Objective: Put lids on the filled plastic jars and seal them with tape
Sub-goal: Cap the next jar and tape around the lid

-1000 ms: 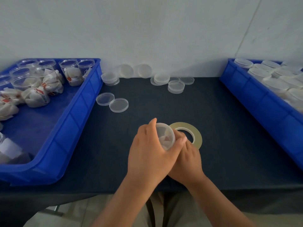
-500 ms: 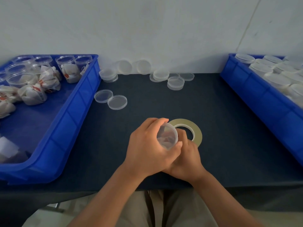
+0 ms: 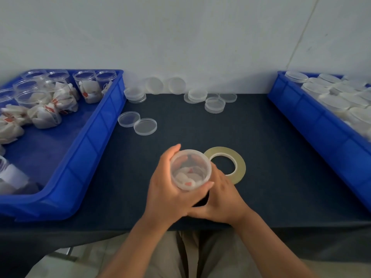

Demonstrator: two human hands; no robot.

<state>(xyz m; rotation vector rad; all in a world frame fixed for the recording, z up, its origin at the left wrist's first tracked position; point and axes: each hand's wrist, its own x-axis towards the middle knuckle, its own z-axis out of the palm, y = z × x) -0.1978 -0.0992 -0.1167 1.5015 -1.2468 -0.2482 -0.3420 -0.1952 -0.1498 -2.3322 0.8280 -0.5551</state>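
On the tabletop (image 3: 271, 177), the left bin (image 3: 94, 137) holds open filled jars (image 3: 88, 91) and the right bin (image 3: 321, 125) holds lidded jars (image 3: 331, 101). Loose lids (image 3: 214, 105) lie between them along the back wall, with two lids (image 3: 145, 126) just beside the left bin. Near the front, the tape roll (image 3: 240, 167) lies just right of the held jar (image 3: 190, 169), which sits between the left hand (image 3: 166, 193) and right hand (image 3: 222, 199).

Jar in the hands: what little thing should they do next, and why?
Probably the right hand should reach for the tape roll and pull a strip loose. The left hand grips the jar, a lid seems to be on it, and the roll lies flat right beside it.
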